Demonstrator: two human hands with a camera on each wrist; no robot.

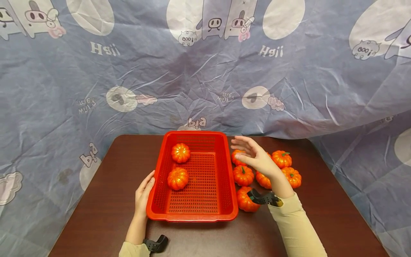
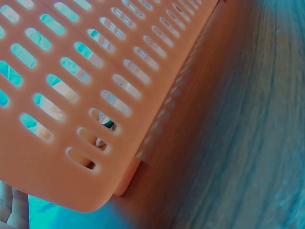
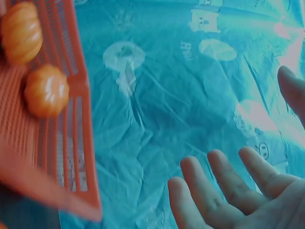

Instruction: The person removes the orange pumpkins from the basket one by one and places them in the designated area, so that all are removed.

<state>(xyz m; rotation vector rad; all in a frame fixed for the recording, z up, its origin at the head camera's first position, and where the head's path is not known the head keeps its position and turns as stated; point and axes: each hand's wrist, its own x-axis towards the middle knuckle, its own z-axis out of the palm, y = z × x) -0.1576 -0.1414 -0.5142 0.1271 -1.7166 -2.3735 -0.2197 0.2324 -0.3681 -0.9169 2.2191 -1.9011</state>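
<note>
A red plastic basket (image 1: 192,217) with slotted walls stands on the table, two small orange pumpkins (image 1: 181,153) inside it near its left wall. My left hand (image 1: 143,194) rests against the outside of that wall, fingertips and thumb right at the rim; in the left wrist view only a bit of its fingers (image 2: 14,205) shows beside the basket. To the right of the basket, my right hand (image 1: 255,157) hovers over more pumpkins (image 1: 243,175), with fingers spread, thumb apart and nothing in the palm. That hand and wrist partly cover some pumpkins.
Several pumpkins (image 1: 291,177) lie grouped on the dark brown table (image 1: 324,210), close to the basket's right wall. A blue-grey printed cloth (image 1: 199,78) hangs behind the table's far edge. Both wrists wear a black band (image 1: 156,244).
</note>
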